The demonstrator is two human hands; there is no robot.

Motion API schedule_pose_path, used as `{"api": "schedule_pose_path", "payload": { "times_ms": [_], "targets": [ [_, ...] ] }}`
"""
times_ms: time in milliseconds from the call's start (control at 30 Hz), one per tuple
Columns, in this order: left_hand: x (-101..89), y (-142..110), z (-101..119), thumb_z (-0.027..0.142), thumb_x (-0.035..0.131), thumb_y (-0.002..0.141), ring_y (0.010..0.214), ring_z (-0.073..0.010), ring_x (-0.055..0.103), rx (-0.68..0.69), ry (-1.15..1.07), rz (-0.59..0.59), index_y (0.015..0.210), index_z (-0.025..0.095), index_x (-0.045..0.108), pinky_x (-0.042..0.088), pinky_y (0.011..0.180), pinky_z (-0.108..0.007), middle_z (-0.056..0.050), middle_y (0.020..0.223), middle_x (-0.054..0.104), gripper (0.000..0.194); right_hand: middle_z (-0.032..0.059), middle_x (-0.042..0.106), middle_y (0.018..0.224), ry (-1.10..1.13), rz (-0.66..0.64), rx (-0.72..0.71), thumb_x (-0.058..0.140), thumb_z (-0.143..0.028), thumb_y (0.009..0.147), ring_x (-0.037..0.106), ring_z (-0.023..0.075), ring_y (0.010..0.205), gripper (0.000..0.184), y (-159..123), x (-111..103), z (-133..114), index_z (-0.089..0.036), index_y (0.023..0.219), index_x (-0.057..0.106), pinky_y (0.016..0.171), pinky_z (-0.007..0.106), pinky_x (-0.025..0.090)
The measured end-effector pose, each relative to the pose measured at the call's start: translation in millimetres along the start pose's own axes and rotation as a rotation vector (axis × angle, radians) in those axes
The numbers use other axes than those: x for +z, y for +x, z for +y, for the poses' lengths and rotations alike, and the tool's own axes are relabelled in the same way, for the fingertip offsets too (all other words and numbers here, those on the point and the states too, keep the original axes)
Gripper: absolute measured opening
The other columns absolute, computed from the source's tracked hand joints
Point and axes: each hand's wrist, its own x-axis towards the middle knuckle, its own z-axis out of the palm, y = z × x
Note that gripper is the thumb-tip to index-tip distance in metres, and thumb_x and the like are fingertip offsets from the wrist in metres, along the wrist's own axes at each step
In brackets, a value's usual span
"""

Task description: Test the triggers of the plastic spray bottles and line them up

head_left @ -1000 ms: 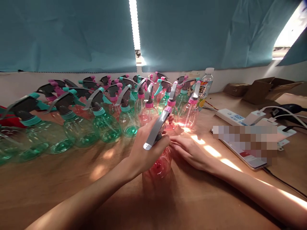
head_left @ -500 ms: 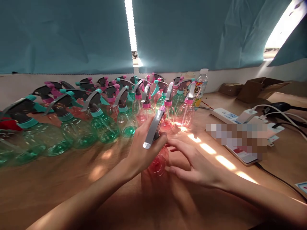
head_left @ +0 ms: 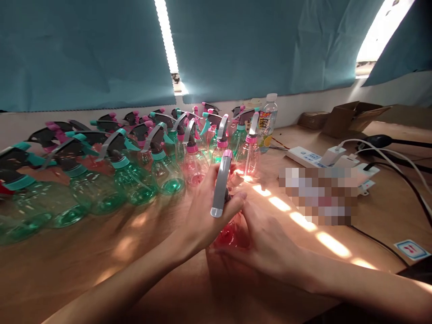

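A clear pink spray bottle stands on the brown table in front of me, its grey and pink trigger head facing away. My left hand is wrapped round the neck just under that head, thumb across the near side. Lower down, my right hand grips the bottle's body from the right, its thumb near the base. Both hands hide most of the neck and the far side. Just beyond stands another pink spray bottle, with a green spray bottle to its left.
Several green and pink spray bottles stand in rows at the left and back. A drink bottle is behind them. On the right lie a white power strip with plugs and cables, a blurred patch, an open cardboard box and a small card.
My right hand, fingers spread beside the bottle before, has closed round its body. My left hand keeps its hold on the neck. The whole view has shifted slightly to the right.
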Motion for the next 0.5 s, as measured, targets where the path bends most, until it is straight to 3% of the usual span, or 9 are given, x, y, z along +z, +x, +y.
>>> {"api": "schedule_pose_path", "payload": {
  "times_ms": [100, 267, 400, 500],
  "targets": [
    [5.0, 0, 1, 0.033, 0.061, 0.081, 0.091, -0.0266, 0.063, 0.011, 0.006, -0.071, 0.116, 0.023, 0.048, 0.053, 0.078, -0.044, -0.005, 0.098, 0.062, 0.039, 0.0109, 0.054, 0.131, -0.004, -0.017, 0.024, 0.068, -0.048, 0.077, 0.054, 0.0266, 0.118, 0.07, -7, -13, 2, -0.021, 0.135, 0.038, 0.096, 0.043, 0.048],
    [12.9, -12, -17, 0.034, 0.058, 0.082, 0.113, -0.0319, 0.055, 0.075, -0.018, -0.202, 0.137, 0.024, 0.033, 0.047, 0.093, -0.049, -0.009, 0.124, 0.057, 0.061, 0.0094, 0.052, 0.134, 0.058, -0.081, 0.049, 0.074, -0.047, 0.071, 0.052, 0.0252, 0.12, 0.078, -17, -39, 15, -0.023, 0.136, 0.037, 0.097, 0.039, 0.047],
    [15.3, -28, -46, 0.029, 0.061, 0.081, 0.131, -0.0327, 0.038, 0.215, 0.244, -0.321, 0.143, 0.023, 0.027, 0.033, 0.108, -0.05, -0.012, 0.146, 0.036, 0.07, 0.0073, 0.06, 0.126, 0.07, -0.081, 0.151, 0.075, -0.05, 0.07, 0.06, 0.0254, 0.111, 0.072, -19, -62, 44, -0.025, 0.13, 0.045, 0.091, 0.038, 0.051],
    [15.5, -35, -64, 0.028, 0.061, 0.082, 0.134, -0.0317, 0.034, 0.219, 0.448, -0.385, 0.144, 0.023, 0.027, 0.034, 0.108, -0.049, -0.013, 0.148, 0.032, 0.071, 0.0085, 0.065, 0.119, -0.027, 0.006, 0.227, 0.079, -0.049, 0.064, 0.064, 0.0294, 0.105, 0.074, -12, -82, 71, -0.024, 0.127, 0.05, 0.086, 0.042, 0.054]
  ]
}}
